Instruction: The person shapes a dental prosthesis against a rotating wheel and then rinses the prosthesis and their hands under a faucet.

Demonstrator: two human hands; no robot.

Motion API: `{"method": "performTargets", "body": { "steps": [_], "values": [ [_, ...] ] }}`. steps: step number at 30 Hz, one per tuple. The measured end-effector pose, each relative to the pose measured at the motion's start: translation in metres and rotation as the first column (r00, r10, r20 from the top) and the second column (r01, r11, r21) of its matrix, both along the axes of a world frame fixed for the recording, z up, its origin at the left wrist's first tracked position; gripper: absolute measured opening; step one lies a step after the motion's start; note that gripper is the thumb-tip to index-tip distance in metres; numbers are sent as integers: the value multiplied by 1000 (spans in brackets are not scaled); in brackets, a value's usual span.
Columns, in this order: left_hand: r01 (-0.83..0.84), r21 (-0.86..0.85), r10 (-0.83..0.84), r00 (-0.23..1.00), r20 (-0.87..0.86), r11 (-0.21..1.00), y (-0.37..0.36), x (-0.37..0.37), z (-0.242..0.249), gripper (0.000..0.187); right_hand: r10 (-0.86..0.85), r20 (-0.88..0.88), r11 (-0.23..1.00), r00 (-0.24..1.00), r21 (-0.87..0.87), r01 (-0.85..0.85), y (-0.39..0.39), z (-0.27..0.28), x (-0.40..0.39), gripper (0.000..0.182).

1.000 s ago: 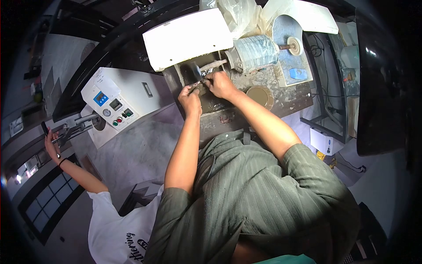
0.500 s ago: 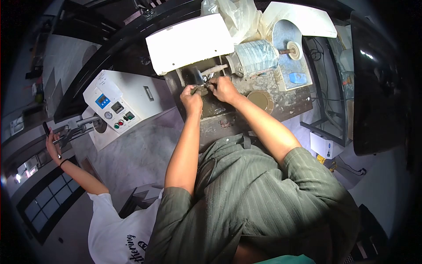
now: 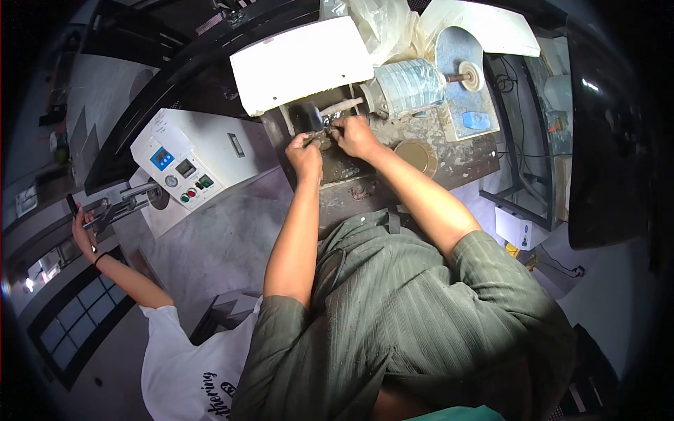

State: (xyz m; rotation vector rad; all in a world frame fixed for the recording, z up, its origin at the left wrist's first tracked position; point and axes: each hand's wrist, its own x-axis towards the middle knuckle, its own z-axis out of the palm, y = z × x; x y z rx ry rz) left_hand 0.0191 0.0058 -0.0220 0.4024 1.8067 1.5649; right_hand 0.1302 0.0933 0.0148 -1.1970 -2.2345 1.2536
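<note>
Both my hands are close together at a dark wheel on a shaft, under the edge of a white cover. The fingers of my left hand are closed on something small and dark that I cannot make out. My right hand pinches at the same spot from the other side, and what it holds is hidden. The shaft runs to a motor wrapped with a clear plastic bottle. A round bowl of brownish liquid stands right of my right wrist.
A buffing wheel and a blue object are at the bench's right. On the left stands a white machine with buttons. A person in a white shirt stretches an arm out at lower left. A black panel hangs far right.
The camera view has shifted very slightly. Both hands stay at the wheel, with only tiny shifts of the fingers.
</note>
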Motion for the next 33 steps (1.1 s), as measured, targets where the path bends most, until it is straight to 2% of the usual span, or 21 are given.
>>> {"method": "performTargets", "body": {
  "steps": [2,3,6,7,8,10,12,14,15,20,22,26,29,31,33],
  "values": [
    [-16,38,12,995,100,999,-1,-3,1,17,49,-43,996,998,73,-46,0,-10,-2,13],
    [-15,38,11,995,99,999,0,-4,-2,17,61,-6,997,998,55,-60,0,-4,-1,14],
    [73,-81,-86,982,-166,994,0,-7,-7,17,30,6,1000,1000,7,-30,2,-5,-1,15],
    [39,-63,-45,995,-89,997,2,-7,-7,19,20,43,1000,999,-4,-20,1,-4,-3,15],
    [43,-58,-48,995,-88,997,3,-6,-6,19,16,45,1000,999,1,-16,0,-3,-4,15],
    [-19,66,14,997,81,998,-1,-5,2,18,46,13,997,999,59,-47,-2,-2,-3,14],
    [-15,85,7,996,90,996,-1,-5,2,18,40,-2,998,999,48,-40,-1,-3,-2,15],
    [51,35,-48,997,-59,998,1,-7,-5,18,30,-25,999,999,21,-29,-2,-5,-1,16],
    [28,-27,-30,996,-79,999,5,-7,-4,20,8,29,1000,1000,14,-8,-2,-6,-5,15],
    [57,-69,-58,998,-12,996,8,-16,5,19,18,31,1000,999,-7,-18,-6,0,-8,17],
    [54,-53,-61,990,-131,997,9,-17,1,19,12,56,1000,998,-20,-11,-7,1,-8,18],
    [78,-127,-97,983,-154,989,12,-19,-5,21,-30,60,999,998,-22,31,-6,-3,-10,19],
    [84,-97,-92,993,-79,992,6,-16,5,23,-21,40,999,999,-34,22,-7,-8,-8,18],
    [55,42,-54,998,-29,998,2,-9,7,24,3,-36,1000,999,-29,-4,-9,-2,-2,17],
    [28,56,-29,999,20,998,1,-3,8,24,-7,-54,1000,998,-3,7,-10,-5,-3,17]
  ]
}}
